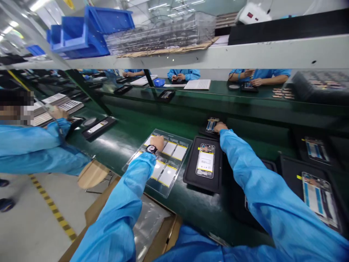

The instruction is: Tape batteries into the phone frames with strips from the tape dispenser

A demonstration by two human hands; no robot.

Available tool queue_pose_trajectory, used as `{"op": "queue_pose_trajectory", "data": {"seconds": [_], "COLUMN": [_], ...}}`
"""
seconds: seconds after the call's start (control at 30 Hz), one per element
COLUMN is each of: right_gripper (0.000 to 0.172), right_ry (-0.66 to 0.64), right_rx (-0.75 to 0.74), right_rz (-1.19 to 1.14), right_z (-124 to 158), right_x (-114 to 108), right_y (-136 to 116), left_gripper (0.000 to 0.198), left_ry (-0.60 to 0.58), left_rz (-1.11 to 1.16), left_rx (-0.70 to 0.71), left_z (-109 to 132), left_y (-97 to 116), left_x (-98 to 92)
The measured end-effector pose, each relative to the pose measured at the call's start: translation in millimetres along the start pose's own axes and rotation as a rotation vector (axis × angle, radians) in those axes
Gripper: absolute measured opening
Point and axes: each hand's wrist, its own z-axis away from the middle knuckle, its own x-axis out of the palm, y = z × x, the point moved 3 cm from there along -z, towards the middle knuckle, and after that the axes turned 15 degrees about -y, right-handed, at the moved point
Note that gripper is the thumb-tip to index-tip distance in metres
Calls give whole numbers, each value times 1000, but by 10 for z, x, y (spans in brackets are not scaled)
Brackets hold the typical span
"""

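My left hand, with a black watch on the wrist, rests on a clear plastic tray holding white cards with yellow edges. My fingers hide part of the cards. My right hand reaches across the green bench and touches the edge of a phone lying on a black mat. Between my hands, a black tray holds another phone with a white, yellow-topped card on its face. Both sleeves are blue.
A co-worker in blue sits at left, one hand on a stack of cards. Several more people work across the green bench. Phones on black trays lie to my right. Blue bins sit on a shelf above. A cardboard box lies below.
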Motion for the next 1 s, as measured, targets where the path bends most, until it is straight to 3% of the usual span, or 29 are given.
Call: {"op": "queue_pose_trajectory", "data": {"seconds": [0.1, 0.2, 0.33, 0.43, 0.53, 0.67, 0.8, 0.9, 1.0], "right_gripper": [30, 29, 24, 20, 12, 13, 12, 31, 45], "right_ry": [29, 32, -46, -89, -62, 24, 80, 94, 141], "right_rx": [4, -15, -67, -130, -228, -405, -545, -668, -711], "right_rz": [-27, -85, -226, -334, -431, -563, -726, -941, -1059], "right_z": [21, 94, 283, 531, 907, 1608, 2377, 2831, 3110], "right_x": [-54, -161, -348, -521, -694, -734, -408, -42, 265], "right_y": [-16, -14, 55, 149, 298, 688, 1308, 1747, 2056], "left_gripper": [17, 16, 21, 23, 30, 38, 42, 46, 52], "left_ry": [124, 196, 217, 160, 26, -139, -273, -335, -401], "left_rz": [215, 492, 845, 1253, 1619, 1640, 1554, 1455, 1355], "left_rx": [-74, -44, 111, 299, 500, 682, 826, 910, 972], "left_z": [105, 275, 566, 780, 966, 1202, 1463, 1682, 1903], "left_y": [-226, -393, -251, 139, 679, 1417, 2006, 2319, 2536], "left_x": [-174, -269, -230, -160, -153, -208, -149, -1, 196]}}
